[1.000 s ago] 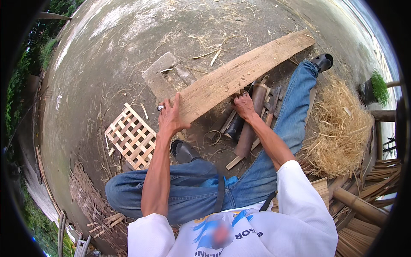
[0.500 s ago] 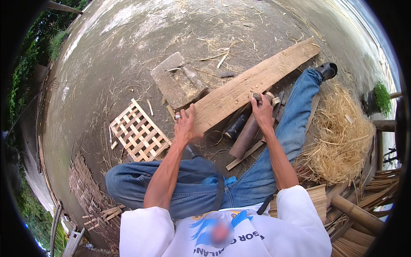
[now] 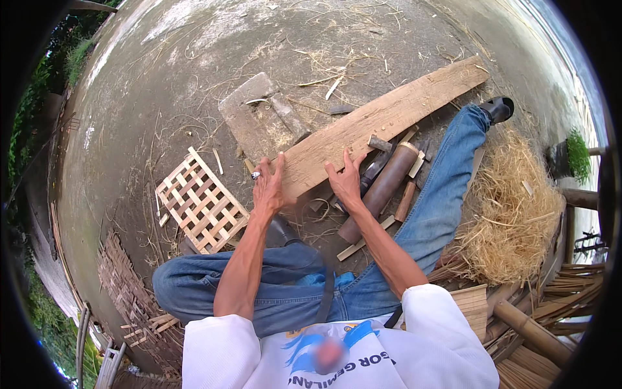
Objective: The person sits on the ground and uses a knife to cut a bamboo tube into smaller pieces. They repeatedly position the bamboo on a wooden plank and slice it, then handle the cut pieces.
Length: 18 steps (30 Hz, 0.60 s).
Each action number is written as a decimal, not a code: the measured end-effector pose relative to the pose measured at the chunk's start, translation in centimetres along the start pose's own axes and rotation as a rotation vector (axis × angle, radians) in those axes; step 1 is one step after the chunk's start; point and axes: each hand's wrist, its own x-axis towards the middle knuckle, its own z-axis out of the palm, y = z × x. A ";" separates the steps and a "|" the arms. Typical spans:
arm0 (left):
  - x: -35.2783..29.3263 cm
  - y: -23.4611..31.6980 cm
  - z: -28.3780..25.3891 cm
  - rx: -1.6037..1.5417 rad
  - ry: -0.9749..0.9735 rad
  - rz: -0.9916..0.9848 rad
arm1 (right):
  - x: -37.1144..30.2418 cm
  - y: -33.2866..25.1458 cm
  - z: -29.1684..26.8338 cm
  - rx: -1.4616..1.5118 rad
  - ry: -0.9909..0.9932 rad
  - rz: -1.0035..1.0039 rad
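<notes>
A long wooden plank (image 3: 395, 113) slants from between my hands to the far right. My left hand (image 3: 265, 185), with a ring on one finger, is closed around the plank's near end. My right hand (image 3: 345, 183) rests on the plank's near edge, fingers apart, with the thumb and forefinger spread on its surface. A short dark wooden stub (image 3: 380, 142) lies on the edge beyond my right hand. Below the plank, a thick brown bamboo tube (image 3: 379, 191) lies by a dark tool or sheath (image 3: 370, 174), partly hidden.
A woven bamboo lattice (image 3: 202, 202) leans left of my left hand. Beyond the plank's near end sits a stone block (image 3: 262, 117). A heap of pale shavings (image 3: 512, 214) lies right of my outstretched leg (image 3: 447, 175). Worn matting (image 3: 133, 282) is at lower left.
My right hand has let go of the dark wooden stub, which now lies on the plank's edge, and has moved left along the plank. My left hand stays at the near end.
</notes>
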 end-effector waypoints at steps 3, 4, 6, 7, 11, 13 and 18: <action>0.1 0.2 0.0 0.013 -0.013 -0.016 | 0.2 -1.8 0.4 0.125 0.057 0.017; 0.3 0.1 -0.2 0.016 -0.032 -0.023 | 0.6 -1.8 0.5 0.145 0.053 0.007; 1.2 -0.4 -1.1 0.021 -0.066 -0.030 | 1.4 -2.1 0.9 0.185 0.073 -0.003; 1.6 -0.5 -1.4 0.025 -0.074 -0.037 | 1.7 -2.3 1.1 0.205 0.084 -0.007; 3.5 -1.4 -2.7 0.068 -0.035 -0.007 | 3.5 -3.5 2.6 0.302 0.093 0.018; 4.1 -1.8 -2.9 0.092 -0.027 -0.005 | 3.7 -4.7 3.0 0.257 0.127 0.057; 3.2 -0.5 -1.3 0.125 -0.032 -0.066 | 2.4 -1.9 0.8 0.612 0.075 0.097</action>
